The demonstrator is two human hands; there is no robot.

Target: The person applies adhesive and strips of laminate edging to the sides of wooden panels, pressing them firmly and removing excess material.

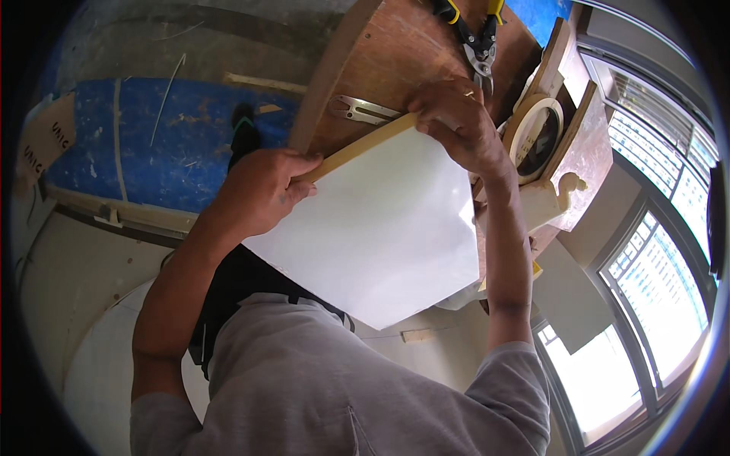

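Two-handed positioning, apparently: left hand (262,190) and right hand (462,125) grip panel (380,224) by far edge (363,147); next move likely needs steadiness.

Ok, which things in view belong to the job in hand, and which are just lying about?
In hand:
white panel, held by left hand and right hand
tan strip along its far edge

Seemingly lying about:
snips
slotted metal piece
tan ring

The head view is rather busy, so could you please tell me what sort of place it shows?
Probably a room being built or renovated: yellow-handled snips lie on a scuffed brown wooden worktop, and a blue floor covering is spotted with pale marks.
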